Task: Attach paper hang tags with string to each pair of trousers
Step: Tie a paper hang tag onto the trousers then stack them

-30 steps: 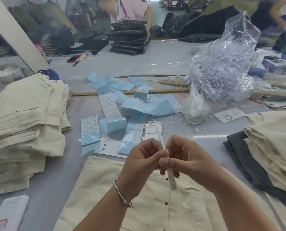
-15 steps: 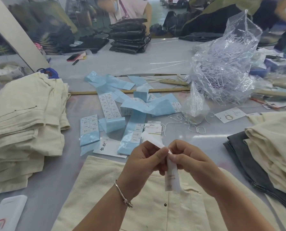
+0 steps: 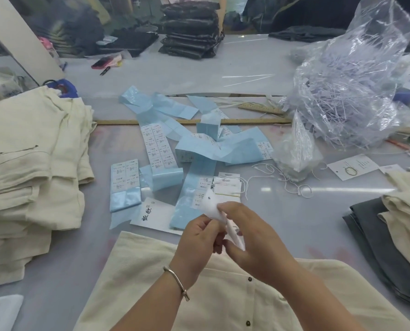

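A cream pair of trousers [image 3: 223, 295] with dark buttons lies flat at the near table edge. Above it my left hand [image 3: 199, 240] and my right hand [image 3: 251, 237] both pinch a white paper hang tag [image 3: 212, 204], tilted, with a small hole near its top. A second white strip [image 3: 234, 234] hangs between the fingers. More hang tags [image 3: 225, 185] with white string [image 3: 266, 170] lie just beyond my hands.
Folded cream trousers [image 3: 29, 173] are stacked at the left, cream and grey ones [image 3: 395, 225] at the right. Blue sticker strips [image 3: 199, 149] litter the middle. A clear plastic bag [image 3: 347, 87] of strings stands at the right. Dark trousers [image 3: 189, 27] are piled far back.
The tag has turned from edge-on to tilted up and left, showing its face and hole. Both hands shifted slightly, my right fingers spreading over it.
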{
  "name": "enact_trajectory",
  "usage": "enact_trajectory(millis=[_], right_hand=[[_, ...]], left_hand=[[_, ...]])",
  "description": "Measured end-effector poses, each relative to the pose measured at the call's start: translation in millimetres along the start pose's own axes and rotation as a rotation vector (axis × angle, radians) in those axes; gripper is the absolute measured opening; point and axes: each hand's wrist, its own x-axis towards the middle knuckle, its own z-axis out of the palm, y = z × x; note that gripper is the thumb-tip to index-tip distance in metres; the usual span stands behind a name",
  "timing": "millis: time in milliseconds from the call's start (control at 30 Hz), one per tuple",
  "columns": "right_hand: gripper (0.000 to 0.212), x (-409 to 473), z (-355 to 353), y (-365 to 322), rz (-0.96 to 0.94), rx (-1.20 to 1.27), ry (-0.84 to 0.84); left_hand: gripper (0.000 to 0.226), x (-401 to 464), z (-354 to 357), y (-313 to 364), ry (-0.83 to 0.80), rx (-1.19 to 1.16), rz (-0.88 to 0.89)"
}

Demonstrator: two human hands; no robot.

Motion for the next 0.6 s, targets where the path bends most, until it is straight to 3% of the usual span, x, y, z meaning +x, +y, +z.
enact_trajectory(millis=[100,200,267,333,367,433,500,600], right_hand=[[0.045,12.1,10.1,5.7,0.007,0.04,-0.028],[0.018,24.2,18.2,22.2,0.173,0.248,0.0],[0.026,29.2,20.1,39.0,0.355,0.331,0.104],[0.059,32.2,20.5,52.8,0.475,0.409,0.098],[0.069,32.8,22.6,58.4,0.501,0.445,0.082],[0.063,35.1,27.3,65.7,0.508,0.498,0.141],[0.045,39.2,31.7,68.9,0.533,0.552,0.247],[0.031,44.3,37.0,71.9,0.587,0.602,0.326]], left_hand=[[0.047,13.1,-3.9,-5.4,-0.059,0.025,0.0],[0.032,27.9,-15.1,-11.3,-0.183,0.146,-0.024],[0.033,46.3,-29.8,-19.0,-0.051,0.357,-0.02],[0.024,67.1,-47.4,-25.3,0.21,0.72,0.011],[0.028,75.6,-54.2,-27.1,0.286,0.903,-0.005],[0.061,91.5,-62.9,-33.9,0.293,1.142,-0.099],[0.084,102.3,-64.4,-39.8,0.276,1.239,-0.14],[0.092,110.8,-62.0,-45.5,0.304,1.232,-0.093]])
